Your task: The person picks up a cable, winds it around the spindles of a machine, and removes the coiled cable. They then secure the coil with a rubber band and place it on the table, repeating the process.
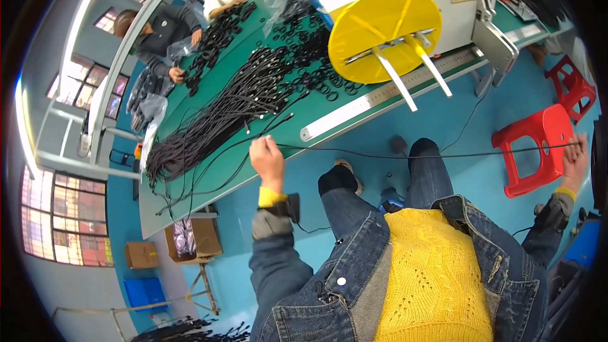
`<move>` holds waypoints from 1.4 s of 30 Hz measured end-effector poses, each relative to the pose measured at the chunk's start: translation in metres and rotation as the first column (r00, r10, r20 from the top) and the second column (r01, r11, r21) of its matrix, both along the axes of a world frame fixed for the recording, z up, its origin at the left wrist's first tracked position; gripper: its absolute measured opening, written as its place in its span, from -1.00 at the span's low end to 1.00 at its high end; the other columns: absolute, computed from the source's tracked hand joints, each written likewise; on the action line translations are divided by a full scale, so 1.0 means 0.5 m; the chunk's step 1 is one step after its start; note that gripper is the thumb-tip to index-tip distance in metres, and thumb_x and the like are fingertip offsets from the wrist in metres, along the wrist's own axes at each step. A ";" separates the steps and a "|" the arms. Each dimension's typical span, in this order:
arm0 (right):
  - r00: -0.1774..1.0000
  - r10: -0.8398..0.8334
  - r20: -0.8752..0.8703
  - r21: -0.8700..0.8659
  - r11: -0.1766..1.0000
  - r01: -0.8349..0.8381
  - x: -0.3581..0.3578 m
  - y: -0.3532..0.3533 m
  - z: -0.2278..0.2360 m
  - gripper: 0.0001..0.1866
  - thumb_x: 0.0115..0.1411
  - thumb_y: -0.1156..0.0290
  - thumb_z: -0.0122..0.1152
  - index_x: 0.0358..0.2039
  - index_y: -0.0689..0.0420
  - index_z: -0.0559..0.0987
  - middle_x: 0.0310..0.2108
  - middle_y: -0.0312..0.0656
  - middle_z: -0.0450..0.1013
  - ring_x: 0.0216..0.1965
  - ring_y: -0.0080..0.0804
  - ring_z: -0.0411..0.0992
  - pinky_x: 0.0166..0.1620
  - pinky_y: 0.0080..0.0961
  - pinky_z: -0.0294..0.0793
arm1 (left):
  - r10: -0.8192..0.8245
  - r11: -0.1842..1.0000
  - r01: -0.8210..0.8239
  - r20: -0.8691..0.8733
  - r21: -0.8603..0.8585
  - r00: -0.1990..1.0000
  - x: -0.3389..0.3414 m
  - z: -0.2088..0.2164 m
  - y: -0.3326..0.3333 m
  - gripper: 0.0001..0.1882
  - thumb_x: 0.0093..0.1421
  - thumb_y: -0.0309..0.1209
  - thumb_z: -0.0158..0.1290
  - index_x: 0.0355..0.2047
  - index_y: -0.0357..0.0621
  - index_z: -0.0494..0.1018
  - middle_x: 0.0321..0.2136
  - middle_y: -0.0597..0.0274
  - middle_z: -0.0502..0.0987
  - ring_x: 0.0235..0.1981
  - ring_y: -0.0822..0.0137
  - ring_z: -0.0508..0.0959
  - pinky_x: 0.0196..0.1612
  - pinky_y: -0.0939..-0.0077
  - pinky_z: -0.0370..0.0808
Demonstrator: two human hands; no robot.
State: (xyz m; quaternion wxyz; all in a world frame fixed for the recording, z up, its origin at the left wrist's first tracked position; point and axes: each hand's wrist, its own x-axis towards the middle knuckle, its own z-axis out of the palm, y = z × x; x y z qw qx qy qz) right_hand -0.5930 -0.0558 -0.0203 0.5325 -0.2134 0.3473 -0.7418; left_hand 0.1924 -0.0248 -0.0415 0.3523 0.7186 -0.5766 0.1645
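Observation:
A thin black cable (380, 156) runs almost straight across in front of me, above my knees. My left hand (267, 161) is closed around it near the table's front edge. Far to the right, my right hand (575, 155) pinches the same cable beside a red stool. Just beyond my left hand, a large bundle of black cables (215, 117) lies on the green table (183, 199), with its connector ends toward the middle. Beyond the stretched cable stands a white machine with a yellow disc (361, 28), from which two metal rods (394, 79) stick out.
A steel ruler strip (342, 118) lies along the table edge. Black rings (316, 79) are scattered near the disc. Red stools (538, 149) stand at the right. Two people (161, 35) handle black parts across the table. Cardboard boxes (206, 240) sit below at the left.

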 end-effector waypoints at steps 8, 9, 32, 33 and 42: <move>0.223 0.836 -0.501 0.290 0.405 -0.867 0.637 0.007 0.144 -0.83 0.13 0.45 0.00 -0.52 0.25 0.48 -0.66 -0.30 0.35 -0.67 -0.62 0.29 -0.60 -0.70 0.24 | -0.818 0.528 0.848 -0.298 -0.049 0.492 -0.478 0.151 0.045 -0.72 0.08 -0.51 -0.01 -0.16 -0.25 0.40 -0.44 0.16 0.45 -0.41 0.26 0.46 -0.28 0.46 0.41; 0.255 0.845 -0.470 0.178 0.373 -0.910 0.693 0.021 0.151 -0.83 0.16 0.42 0.02 -0.46 0.26 0.51 -0.64 -0.28 0.38 -0.65 -0.61 0.31 -0.55 -0.69 0.29 | -0.707 0.483 0.874 -0.615 -0.058 0.350 -0.494 0.144 0.051 -0.71 0.10 -0.51 -0.02 -0.13 -0.26 0.37 -0.42 0.20 0.45 -0.41 0.33 0.44 -0.29 0.51 0.40; -0.080 -0.741 -0.667 -0.658 0.636 -0.404 0.660 -0.041 0.164 -0.67 -0.19 0.53 0.28 -0.32 0.20 0.49 -0.46 -0.21 0.34 -0.50 -0.34 0.34 -0.49 -0.50 0.38 | -0.620 0.653 0.757 -0.547 0.038 0.563 -0.449 0.287 -0.021 -0.86 0.17 -0.52 -0.02 -0.29 -0.29 0.47 -0.57 0.28 0.43 -0.56 0.52 0.36 -0.49 0.68 0.30; -0.063 -0.742 -0.667 -0.675 0.638 -0.371 0.667 -0.066 0.165 -0.71 -0.17 0.54 0.27 -0.34 0.20 0.49 -0.46 -0.19 0.35 -0.50 -0.32 0.35 -0.49 -0.48 0.39 | -0.622 0.653 0.757 -0.546 0.034 0.561 -0.453 0.285 -0.043 -0.86 0.17 -0.52 -0.02 -0.29 -0.29 0.47 -0.57 0.28 0.43 -0.56 0.52 0.36 -0.49 0.68 0.30; 0.163 -0.604 -0.780 -0.626 0.758 -0.186 0.770 -0.192 0.121 -0.89 -0.08 0.52 0.21 -0.49 0.23 0.49 -0.53 -0.10 0.39 -0.54 -0.17 0.40 -0.48 -0.42 0.42 | -0.676 0.717 0.646 -0.485 -0.260 0.555 -0.436 0.233 -0.147 -0.89 0.09 -0.55 0.07 -0.36 -0.33 0.49 -0.56 0.28 0.44 -0.52 0.55 0.39 -0.44 0.71 0.34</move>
